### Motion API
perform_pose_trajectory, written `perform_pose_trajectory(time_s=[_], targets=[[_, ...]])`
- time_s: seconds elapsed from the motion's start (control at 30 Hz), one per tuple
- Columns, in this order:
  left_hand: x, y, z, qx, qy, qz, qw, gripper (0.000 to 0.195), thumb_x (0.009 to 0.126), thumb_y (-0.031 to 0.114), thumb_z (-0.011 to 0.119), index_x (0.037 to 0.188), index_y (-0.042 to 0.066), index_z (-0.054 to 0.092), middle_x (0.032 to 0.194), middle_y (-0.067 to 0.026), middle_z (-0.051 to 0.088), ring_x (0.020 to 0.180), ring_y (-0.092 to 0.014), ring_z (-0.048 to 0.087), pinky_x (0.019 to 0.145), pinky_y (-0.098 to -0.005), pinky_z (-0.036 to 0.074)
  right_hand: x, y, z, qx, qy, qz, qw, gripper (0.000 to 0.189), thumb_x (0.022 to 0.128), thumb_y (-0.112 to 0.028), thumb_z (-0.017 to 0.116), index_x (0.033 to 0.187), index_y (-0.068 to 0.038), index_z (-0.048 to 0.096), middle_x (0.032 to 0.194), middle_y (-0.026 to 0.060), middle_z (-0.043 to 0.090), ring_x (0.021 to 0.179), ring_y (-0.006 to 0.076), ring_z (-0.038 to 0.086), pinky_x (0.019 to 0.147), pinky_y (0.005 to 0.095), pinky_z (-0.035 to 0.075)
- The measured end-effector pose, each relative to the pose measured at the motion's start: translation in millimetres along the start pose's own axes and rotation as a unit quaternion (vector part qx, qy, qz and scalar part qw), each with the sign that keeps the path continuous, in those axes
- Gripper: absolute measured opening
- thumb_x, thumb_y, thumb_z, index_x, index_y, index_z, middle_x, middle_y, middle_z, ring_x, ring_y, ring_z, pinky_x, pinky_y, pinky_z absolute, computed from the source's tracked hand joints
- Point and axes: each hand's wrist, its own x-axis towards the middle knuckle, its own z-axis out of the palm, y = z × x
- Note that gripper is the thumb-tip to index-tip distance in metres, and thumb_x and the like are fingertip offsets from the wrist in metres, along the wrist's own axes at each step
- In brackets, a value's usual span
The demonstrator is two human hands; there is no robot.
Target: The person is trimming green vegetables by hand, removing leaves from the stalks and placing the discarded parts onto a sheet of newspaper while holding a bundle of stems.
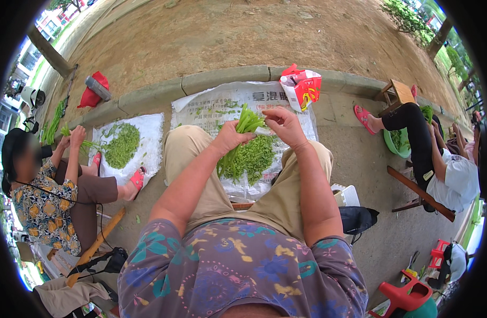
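My left hand [232,138] is closed around a bunch of green leafy stalks [248,120], whose stems point up and whose leaves hang down towards the sheet. Just right of the stalk ends is my right hand [284,126], fingers bent and thumb near the fingertips; whether it pinches a small piece cannot be told. Beneath both hands, a heap of torn green bits [256,159] lies on a white woven plastic sack [215,97] with printed writing, spread on the ground between and beyond my knees.
A red and white plastic bag [307,85] sits at the sack's far right corner, by a stone kerb [231,75]. At left, a seated person handles stalks beside another white sheet [152,123] with greens. At right, a person sits near a green basin [402,149]; a black bag [357,219] lies nearer.
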Motion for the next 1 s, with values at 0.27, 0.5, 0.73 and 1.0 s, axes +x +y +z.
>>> perform_pose_trajectory(time_s=[0.27, 0.5, 0.73, 1.0], targets=[[4, -11, 5, 0.088, 0.046, 0.103, 0.990, 0.027, 0.072, 0.005, 0.071, 0.098, 0.002, 0.064, 0.083, 0.0005, 0.065, 0.072, -0.005, 0.055, 0.066, -0.0232, 0.046, -4, -3, 1, -0.198, 0.011, -0.066, 0.978, 0.015, 0.074, -0.007, 0.062, 0.088, -0.005, 0.067, 0.078, 0.0110, 0.061, 0.072, 0.0283, 0.060, 0.066, 0.0341, 0.049], [11, -23, 2, 0.166, 0.062, 0.106, 0.978, 0.030, 0.071, 0.009, 0.072, 0.100, 0.005, 0.065, 0.084, -0.0031, 0.067, 0.073, -0.006, 0.057, 0.069, -0.0257, 0.047, -12, -6, 0, -0.389, -0.025, -0.066, 0.918, 0.012, 0.075, -0.015, 0.057, 0.077, -0.005, 0.064, 0.079, 0.0119, 0.061, 0.073, 0.0312, 0.061, 0.066, 0.0407, 0.049], [13, -26, 2, 0.144, 0.039, 0.083, 0.985, 0.027, 0.072, 0.008, 0.072, 0.098, 0.004, 0.065, 0.082, -0.0003, 0.066, 0.070, -0.007, 0.056, 0.067, -0.0245, 0.046, -11, 1, 2, -0.364, 0.006, -0.038, 0.931, 0.011, 0.072, -0.016, 0.059, 0.075, -0.006, 0.063, 0.078, 0.0106, 0.061, 0.071, 0.0314, 0.060, 0.063, 0.0396, 0.049], [5, -3, 0, 0.005, 0.015, -0.014, 1.000, 0.016, 0.075, 0.009, 0.071, 0.086, 0.004, 0.061, 0.067, 0.0010, 0.056, 0.053, -0.008, 0.049, 0.050, -0.0237, 0.043, 4, 12, -21, -0.271, 0.228, -0.011, 0.935, 0.010, 0.073, -0.014, 0.058, 0.072, -0.006, 0.064, 0.073, 0.0105, 0.062, 0.065, 0.0268, 0.061, 0.061, 0.0363, 0.048]])
